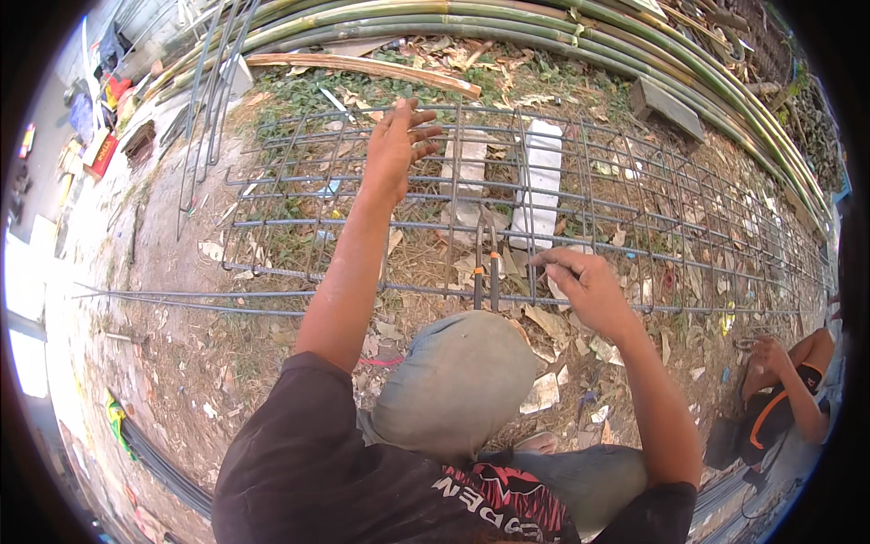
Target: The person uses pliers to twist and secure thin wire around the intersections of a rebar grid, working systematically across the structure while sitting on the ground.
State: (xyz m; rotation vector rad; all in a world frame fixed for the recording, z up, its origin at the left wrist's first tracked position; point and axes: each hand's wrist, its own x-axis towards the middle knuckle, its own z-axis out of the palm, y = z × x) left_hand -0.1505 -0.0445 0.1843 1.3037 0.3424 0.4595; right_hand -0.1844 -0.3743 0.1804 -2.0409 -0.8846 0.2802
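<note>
A long cage of steel reinforcing bars [421, 224] with cross stirrups lies across the ground before me. My left hand [399, 145] reaches over its far left part, fingers spread and nothing visible in them. Close to the near bars, my right hand [584, 286] has thumb and forefinger drawn together beside a stirrup; whatever is between them is too small to make out. Pincers [486, 263] with dark handles and orange bands rest on the cage between my hands, jaws pointing away. A white block [541, 177] and a greyer block [465, 163] lie beneath the bars.
Green bamboo poles [435, 25] run along the far side, with a wooden plank [372, 68] and a concrete block [666, 111] nearer. Loose rods [199, 304] stick out at left. Another person [784, 390] sits at the far right beside the cage. Dry leaves litter the ground.
</note>
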